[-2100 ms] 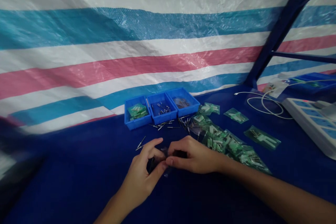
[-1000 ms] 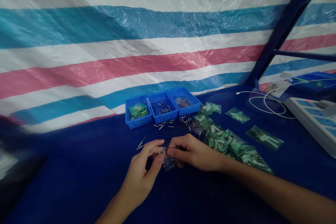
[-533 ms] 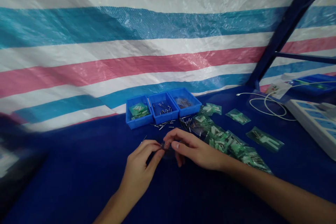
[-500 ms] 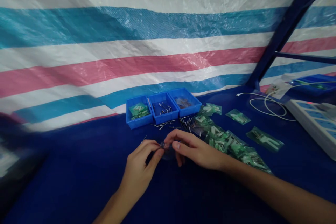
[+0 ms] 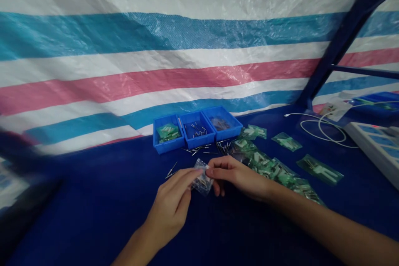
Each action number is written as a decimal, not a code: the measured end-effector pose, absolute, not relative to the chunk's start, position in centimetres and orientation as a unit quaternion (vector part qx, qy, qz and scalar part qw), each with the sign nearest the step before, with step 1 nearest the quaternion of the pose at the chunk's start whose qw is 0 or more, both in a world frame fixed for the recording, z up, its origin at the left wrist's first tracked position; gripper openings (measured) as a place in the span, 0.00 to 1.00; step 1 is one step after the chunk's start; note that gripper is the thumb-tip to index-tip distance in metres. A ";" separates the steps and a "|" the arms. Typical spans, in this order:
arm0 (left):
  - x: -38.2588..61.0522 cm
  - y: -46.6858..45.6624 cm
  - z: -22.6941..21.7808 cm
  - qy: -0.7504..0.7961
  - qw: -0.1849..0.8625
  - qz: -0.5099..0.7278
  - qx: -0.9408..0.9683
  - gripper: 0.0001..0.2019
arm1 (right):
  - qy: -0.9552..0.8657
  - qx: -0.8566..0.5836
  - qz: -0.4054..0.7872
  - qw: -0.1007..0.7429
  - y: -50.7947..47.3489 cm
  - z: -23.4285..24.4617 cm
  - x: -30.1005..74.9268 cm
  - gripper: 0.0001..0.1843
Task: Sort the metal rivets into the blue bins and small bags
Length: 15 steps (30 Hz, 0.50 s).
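Note:
Both my hands meet over the dark blue table. My left hand (image 5: 173, 203) and my right hand (image 5: 240, 174) pinch a small clear plastic bag (image 5: 202, 179) between their fingertips; thin dark pins show inside it. Just behind lie loose metal pins (image 5: 199, 149) and a heap of small green-labelled bags (image 5: 271, 168). Three blue bins (image 5: 197, 129) stand in a row at the back: the left one holds green bags, the middle one pins, the right one dark parts.
A striped pink, white and blue tarp (image 5: 156, 58) hangs behind the table. At the right are a white cable (image 5: 324, 126), a white power strip (image 5: 377, 147), a blue tray (image 5: 377, 99) and a dark blue frame post (image 5: 339, 41).
The clear bag has come up into plainer view between my fingertips, and both hands have shifted slightly to the right. The view has drifted a little as well.

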<state>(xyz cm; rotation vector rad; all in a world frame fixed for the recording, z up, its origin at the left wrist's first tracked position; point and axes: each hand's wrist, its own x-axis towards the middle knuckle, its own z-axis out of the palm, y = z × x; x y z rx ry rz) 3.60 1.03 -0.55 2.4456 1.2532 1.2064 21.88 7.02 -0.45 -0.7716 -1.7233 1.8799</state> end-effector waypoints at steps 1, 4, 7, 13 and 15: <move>3.6 1.1 -0.5 0.411 0.063 0.407 0.813 0.16 | -0.627 -0.277 0.689 0.233 7.0 -0.5 21.8 0.16; 3.7 1.2 -0.3 0.452 0.071 0.422 0.783 0.10 | -0.628 -0.269 0.686 0.251 6.9 -0.6 21.8 0.13; 3.6 1.3 -0.3 0.506 0.098 0.416 0.750 0.08 | -0.685 -0.267 0.611 0.294 6.5 -0.3 22.0 0.18; 3.7 1.5 -0.7 0.534 0.139 0.386 0.739 0.09 | -0.792 -0.289 0.455 0.287 6.1 0.0 21.9 0.07; 3.7 1.5 -1.0 0.542 0.142 0.390 0.731 0.09 | -0.770 -0.313 0.454 0.321 6.6 -0.2 22.1 0.09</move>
